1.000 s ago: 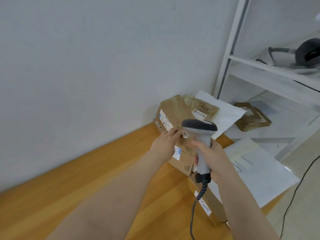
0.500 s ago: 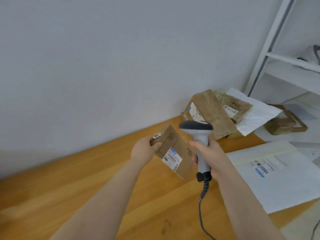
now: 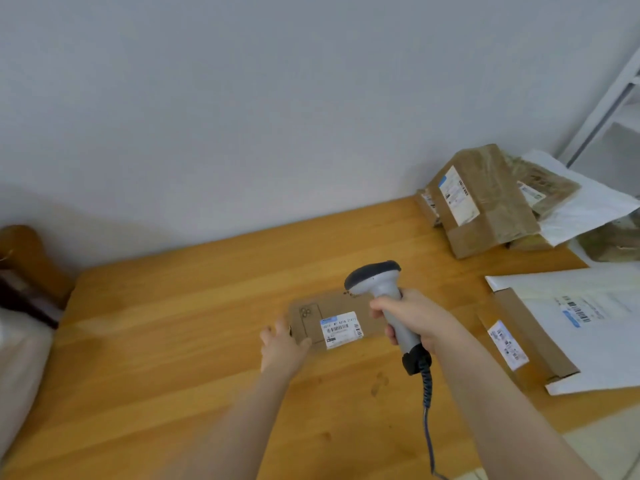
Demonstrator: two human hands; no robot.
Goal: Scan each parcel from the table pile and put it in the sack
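Holding the parcel (image 3: 332,304) label-up near the middle of the table (image 3: 166,341), you give the scanner a plain view of the barcode. Your left hand (image 3: 282,351) takes it at its 8 o'clock corner. The thumb is on the top face and the fingers (image 3: 275,332) are at the edge, pinching it as far as the blur lets me judge, and that grip keeps skin off the label (image 3: 341,329). I cannot tell whether the parcel lies on the wood or hovers just above it.

Your right hand (image 3: 419,320) wraps its fingers (image 3: 379,304) tight round the scanner (image 3: 384,292) handle at the parcel's 3 o'clock. The scanner's head is over the parcel's 1 o'clock corner, and the cable (image 3: 427,410) hangs toward 6 o'clock, away from the label.

The pile (image 3: 485,202) waits at the table's 2 o'clock against the wall, with a white mailer (image 3: 588,334) and a flat box (image 3: 540,341) at 3 o'clock. No sack shows.

I judge you are at the scan itself. Tip the head down onto the barcode, since a skewed parcel may spoil the read.
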